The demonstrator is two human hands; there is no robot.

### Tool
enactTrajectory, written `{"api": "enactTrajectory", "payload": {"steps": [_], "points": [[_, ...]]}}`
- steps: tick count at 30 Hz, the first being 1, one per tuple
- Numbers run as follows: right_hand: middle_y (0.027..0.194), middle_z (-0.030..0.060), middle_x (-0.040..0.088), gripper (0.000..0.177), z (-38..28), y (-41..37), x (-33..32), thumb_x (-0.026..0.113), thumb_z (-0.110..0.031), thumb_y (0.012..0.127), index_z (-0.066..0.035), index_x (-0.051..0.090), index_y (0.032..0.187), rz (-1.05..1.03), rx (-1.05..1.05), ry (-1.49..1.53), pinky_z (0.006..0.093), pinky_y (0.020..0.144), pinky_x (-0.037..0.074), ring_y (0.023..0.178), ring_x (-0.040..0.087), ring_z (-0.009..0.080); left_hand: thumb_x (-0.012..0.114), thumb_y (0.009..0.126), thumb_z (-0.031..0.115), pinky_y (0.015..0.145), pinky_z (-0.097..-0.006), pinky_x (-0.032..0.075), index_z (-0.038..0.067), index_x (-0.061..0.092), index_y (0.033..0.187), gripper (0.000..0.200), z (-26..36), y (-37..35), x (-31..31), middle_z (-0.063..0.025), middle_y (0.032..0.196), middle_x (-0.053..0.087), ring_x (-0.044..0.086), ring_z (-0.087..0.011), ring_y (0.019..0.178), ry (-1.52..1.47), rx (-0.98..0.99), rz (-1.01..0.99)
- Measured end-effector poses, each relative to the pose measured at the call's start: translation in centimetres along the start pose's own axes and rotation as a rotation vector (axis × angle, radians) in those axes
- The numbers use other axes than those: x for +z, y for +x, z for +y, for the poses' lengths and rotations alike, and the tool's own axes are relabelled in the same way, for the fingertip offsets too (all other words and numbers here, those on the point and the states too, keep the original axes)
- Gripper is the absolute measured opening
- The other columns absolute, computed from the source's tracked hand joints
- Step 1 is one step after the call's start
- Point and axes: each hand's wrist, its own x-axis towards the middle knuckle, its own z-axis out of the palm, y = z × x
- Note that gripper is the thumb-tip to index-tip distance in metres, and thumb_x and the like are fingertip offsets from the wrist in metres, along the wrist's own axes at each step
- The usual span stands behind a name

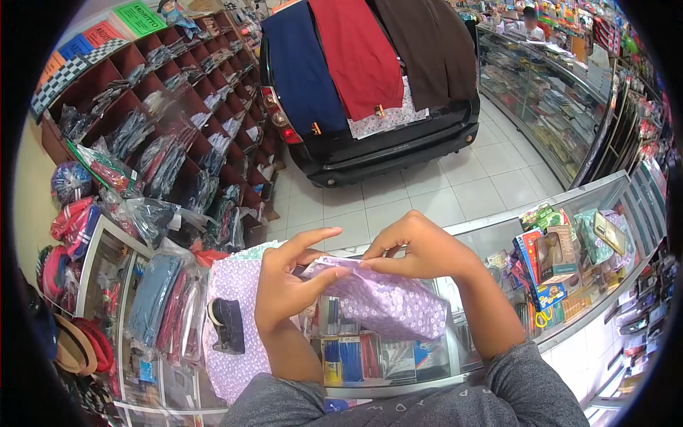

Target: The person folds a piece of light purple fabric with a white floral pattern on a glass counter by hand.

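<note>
A piece of purple floral wrapping paper [395, 306], folded into a packet-like shape, is held up in front of my chest over the glass counter. My right hand [420, 245] pinches its upper edge between thumb and fingers. On the other side, my left hand [288, 277] grips the near corner with the thumb on top, its index finger stretched out free. Left of that wrist, a sheet of the same purple floral paper [226, 381] lies flat on the counter. A black object [229, 326] with a pale round end, perhaps a tape dispenser, rests on it.
The glass counter [466, 231] holds pens and boxed goods. Boxed toys [555, 252], yellow scissors [543, 317] and a phone [609, 233] lie on the right. Plastic-wrapped clothes [153, 292] stand left. Beyond are a parked car [384, 153] draped with trousers, and a person [528, 27].
</note>
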Motion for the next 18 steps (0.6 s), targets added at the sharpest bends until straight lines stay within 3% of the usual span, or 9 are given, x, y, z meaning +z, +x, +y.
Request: {"api": "enactTrajectory", "payload": {"steps": [2,7,9,12,18], "points": [[0.082,0.0136,0.078,0.019,0.1,0.2,0.3,0.078,-0.016,0.090,0.002,0.080,0.096,0.012,-0.019,0.002,0.0313,0.069,0.059,0.070,0.074,0.0199,0.086,0.080,-0.002,0.072,-0.0228,0.054,-0.001,0.070,0.126,0.049,0.0,0.0,0.2,-0.0130,0.085,0.079,0.073,-0.0113,0.080,0.029,0.062,0.068],[0.081,0.0113,0.078,0.020,-0.1,0.2,1.1,0.078,-0.018,0.092,0.000,0.077,0.085,0.120,0.092,0.157,0.0303,0.066,0.058,0.071,0.074,0.0177,0.089,0.079,0.001,0.071,-0.0225,0.054,0.003,0.075,0.123,0.046,-0.1,-0.2,0.2,-0.0084,0.084,0.079,0.072,-0.0084,0.079,0.076,0.102,0.150],[0.081,0.0106,0.078,0.028,0.0,0.2,1.1,0.081,-0.027,0.090,-0.002,0.074,0.080,0.149,0.112,0.205,0.0319,0.068,0.057,0.075,0.074,0.0173,0.088,0.079,0.000,0.072,-0.0223,0.054,0.003,0.076,0.120,0.044,0.0,-0.2,0.1,-0.0089,0.085,0.079,0.072,-0.0087,0.079,0.086,0.132,0.177],[0.087,0.0141,0.078,0.042,-0.4,0.0,0.6,0.089,-0.041,0.078,-0.001,0.077,0.085,0.040,-0.028,0.022,0.0351,0.078,0.058,0.082,0.075,0.0224,0.089,0.077,-0.001,0.070,-0.0214,0.053,-0.002,0.073,0.117,0.043,-0.2,-0.2,0.0,-0.0107,0.084,0.079,0.072,-0.0095,0.078,0.158,0.138,0.219],[0.095,0.0178,0.079,0.035,0.2,0.0,1.3,0.088,-0.027,0.075,0.002,0.080,0.093,0.078,0.011,-0.006,0.0376,0.084,0.059,0.085,0.076,0.0303,0.088,0.078,-0.002,0.072,-0.0224,0.055,0.000,0.075,0.118,0.043,0.2,-0.5,-0.2,-0.0102,0.087,0.079,0.072,-0.0087,0.081,0.110,0.136,0.236]]}}
